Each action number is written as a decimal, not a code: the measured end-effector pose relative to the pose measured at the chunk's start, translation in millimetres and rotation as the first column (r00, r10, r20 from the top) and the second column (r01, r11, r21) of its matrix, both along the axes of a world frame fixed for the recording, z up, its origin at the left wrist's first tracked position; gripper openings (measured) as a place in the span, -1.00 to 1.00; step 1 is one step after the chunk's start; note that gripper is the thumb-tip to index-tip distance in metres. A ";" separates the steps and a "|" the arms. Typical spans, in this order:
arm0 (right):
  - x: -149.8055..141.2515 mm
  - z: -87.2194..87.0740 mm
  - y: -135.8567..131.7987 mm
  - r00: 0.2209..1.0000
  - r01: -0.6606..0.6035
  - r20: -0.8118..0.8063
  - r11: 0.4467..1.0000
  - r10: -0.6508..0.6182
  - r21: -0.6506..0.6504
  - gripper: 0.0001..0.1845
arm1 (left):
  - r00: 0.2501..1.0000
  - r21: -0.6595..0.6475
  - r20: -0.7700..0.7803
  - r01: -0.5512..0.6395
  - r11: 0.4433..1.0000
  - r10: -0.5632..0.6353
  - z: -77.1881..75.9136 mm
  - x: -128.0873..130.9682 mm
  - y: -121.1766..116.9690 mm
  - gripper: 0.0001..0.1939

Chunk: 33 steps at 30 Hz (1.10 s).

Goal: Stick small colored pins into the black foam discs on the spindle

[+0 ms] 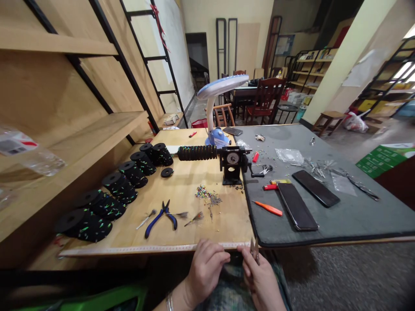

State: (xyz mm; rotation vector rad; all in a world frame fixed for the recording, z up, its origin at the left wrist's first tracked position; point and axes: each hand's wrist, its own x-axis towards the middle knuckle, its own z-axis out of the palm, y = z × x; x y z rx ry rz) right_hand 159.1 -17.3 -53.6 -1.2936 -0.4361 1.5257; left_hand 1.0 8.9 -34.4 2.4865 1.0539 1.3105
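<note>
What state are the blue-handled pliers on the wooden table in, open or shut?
Open: the pliers lie with their handles spread wide and their jaw tips parted in a small V.

Desk (126, 237): a mat (269, 231) covers its right part; a tape measure (155, 249) runs along the front edge left of the mat
Left side: a row of spools (121, 185), running from front to back
Middle: a crank winder (232, 160), its wound rod (197, 152) pointing left; beads (201, 192) in front; pliers (153, 223) nearer the front edge
Behind the winder: a lamp (216, 134)
Mat: a left phone (297, 207) beside a right phone (316, 188); a pointed tool (269, 208) to their left; a plastic bag (289, 155) behind
Hands: left (207, 265) and right (259, 270) before the front edge, snips (254, 250) in the right
Shelf (103, 129): left of the desk, a bottle (30, 151) on it
</note>
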 end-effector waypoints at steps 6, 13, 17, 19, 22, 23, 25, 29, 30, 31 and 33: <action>5.2 8.8 5.3 0.988 0.070 0.131 0.994 -0.082 0.088 -0.50 | 1.000 0.015 -0.021 0.000 1.000 0.001 0.2 -4.8 0.6 -0.85; 24.2 8.8 2.3 0.965 0.113 0.221 0.983 -0.143 0.142 -0.51 | 0.998 -0.150 -0.055 0.029 0.988 -0.038 4.5 -5.8 8.1 -0.83; 33.1 6.4 -5.1 0.941 0.070 0.310 0.974 -0.136 0.215 -0.58 | 0.991 -0.393 -0.039 0.100 0.914 -0.125 32.7 5.5 3.1 -0.80; 34.1 7.6 -9.3 0.941 0.052 0.316 0.974 -0.121 0.221 -0.56 | 0.991 -0.527 0.034 0.125 0.841 -0.126 48.8 16.0 -2.3 -0.65; 32.9 12.0 -14.6 0.944 0.050 0.308 0.974 -0.118 0.221 -0.54 | 0.975 -0.748 0.200 0.217 0.628 -0.100 61.7 36.2 -7.2 -0.56; 32.3 13.3 -16.1 0.943 0.051 0.310 0.973 -0.121 0.224 -0.55 | 0.965 -0.799 0.247 0.252 0.546 -0.084 61.8 42.8 -7.5 -0.62; 32.0 13.8 -18.8 0.941 0.059 0.312 0.973 -0.129 0.225 -0.55 | 0.953 -0.858 0.301 0.290 0.423 -0.042 56.4 53.2 -6.8 -0.85; 37.4 4.4 -25.2 0.944 0.097 0.298 0.981 -0.143 0.167 -0.54 | 0.951 -0.884 0.310 0.281 0.374 0.019 37.4 59.4 -6.6 -0.88; 40.4 0.3 -27.6 0.941 0.113 0.301 0.982 -0.154 0.148 -0.53 | 0.951 -0.886 0.309 0.278 0.370 0.025 33.6 58.7 -7.3 -0.88; 43.8 -3.9 -30.5 0.936 0.130 0.312 0.983 -0.166 0.133 -0.52 | 0.951 -0.890 0.308 0.276 0.364 0.033 30.5 57.7 -8.1 -0.88; 51.1 -11.9 -38.0 0.918 0.152 0.352 0.981 -0.184 0.118 -0.51 | 0.951 -0.897 0.305 0.267 0.351 0.056 26.5 55.8 -9.5 -0.87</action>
